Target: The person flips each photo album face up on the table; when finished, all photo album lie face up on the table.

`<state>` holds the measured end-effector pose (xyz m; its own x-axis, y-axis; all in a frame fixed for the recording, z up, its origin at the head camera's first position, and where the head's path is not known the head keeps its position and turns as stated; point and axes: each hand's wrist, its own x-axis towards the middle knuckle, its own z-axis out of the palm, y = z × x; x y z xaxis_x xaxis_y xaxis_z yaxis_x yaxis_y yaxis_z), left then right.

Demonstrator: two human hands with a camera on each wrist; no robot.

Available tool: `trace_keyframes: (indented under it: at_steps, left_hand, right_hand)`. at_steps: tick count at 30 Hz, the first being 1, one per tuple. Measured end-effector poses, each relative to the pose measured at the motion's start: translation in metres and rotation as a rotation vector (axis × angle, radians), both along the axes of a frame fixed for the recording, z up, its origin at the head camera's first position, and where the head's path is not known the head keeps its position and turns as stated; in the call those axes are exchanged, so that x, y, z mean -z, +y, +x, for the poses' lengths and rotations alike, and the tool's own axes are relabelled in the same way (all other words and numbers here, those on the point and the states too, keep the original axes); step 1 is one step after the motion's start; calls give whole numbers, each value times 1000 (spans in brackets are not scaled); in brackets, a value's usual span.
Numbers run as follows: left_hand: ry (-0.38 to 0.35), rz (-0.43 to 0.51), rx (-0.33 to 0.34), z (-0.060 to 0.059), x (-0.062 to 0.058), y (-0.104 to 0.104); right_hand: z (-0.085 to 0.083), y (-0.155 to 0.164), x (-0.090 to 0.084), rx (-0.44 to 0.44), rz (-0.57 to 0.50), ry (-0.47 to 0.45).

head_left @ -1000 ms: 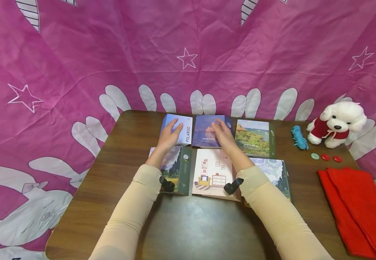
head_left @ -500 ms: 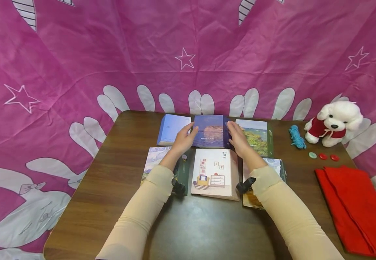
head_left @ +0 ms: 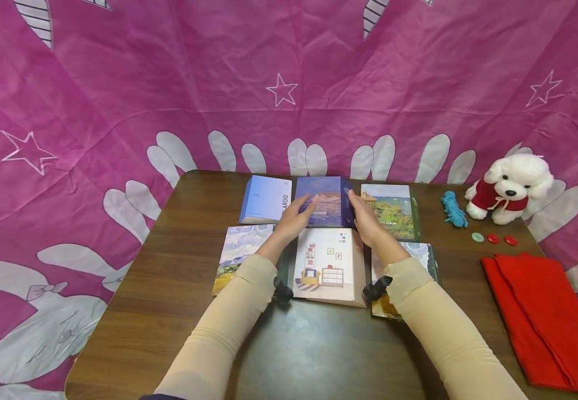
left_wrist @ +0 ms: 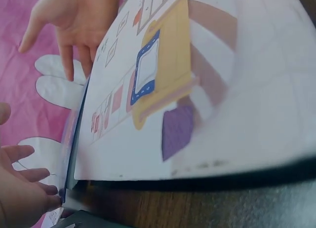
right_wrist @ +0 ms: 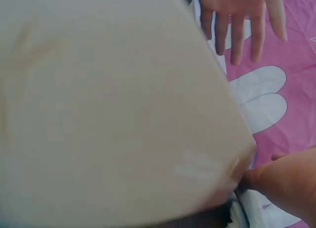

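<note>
Several photo albums lie in two rows on the brown table (head_left: 169,289). My left hand (head_left: 296,215) rests with straight fingers on the left side of the dark blue album (head_left: 326,197) in the back row. My right hand (head_left: 363,215) touches that album's right edge. A light blue POLAROID album (head_left: 263,200) lies to its left and a green landscape album (head_left: 391,214) to its right. Below my hands is an album with a room drawing (head_left: 326,266), which fills the left wrist view (left_wrist: 163,90). There my left hand (left_wrist: 22,193) and right hand (left_wrist: 74,20) show spread fingers.
A painted-sky album (head_left: 239,253) lies front left, and another (head_left: 411,258) is partly under my right sleeve. At the right are a white plush dog (head_left: 511,186), blue yarn (head_left: 453,210), a green button (head_left: 477,237), two red buttons (head_left: 501,240) and a folded red cloth (head_left: 544,316). Pink fabric surrounds the table.
My left hand moved right, off the POLAROID album onto the dark blue album. My right hand slid from the dark blue album's cover to its right edge.
</note>
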<state>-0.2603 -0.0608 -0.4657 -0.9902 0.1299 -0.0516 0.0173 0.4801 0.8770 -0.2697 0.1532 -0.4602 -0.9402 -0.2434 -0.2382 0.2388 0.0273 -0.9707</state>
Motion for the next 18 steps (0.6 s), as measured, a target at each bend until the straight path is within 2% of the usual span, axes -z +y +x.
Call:
trace_keyframes:
  at_steps: [4, 8, 11, 14, 18]
  left_hand:
    - [-25, -8, 3, 0, 0, 0]
    - [-43, -7, -11, 0, 0, 2]
    - [-54, -2, -18, 0, 0, 3]
    - [-75, 2, -7, -1, 2, 4]
    - [-95, 2, 4, -2, 4, 7]
  right_hand:
    - [0, -2, 0, 85, -69, -83]
    - [2, -2, 0, 182, -146, -124]
    - [2, -2, 0, 216, -175, -112]
    - [0, -4, -2, 291, -202, -87]
    - [-4, -7, -7, 411, -185, -70]
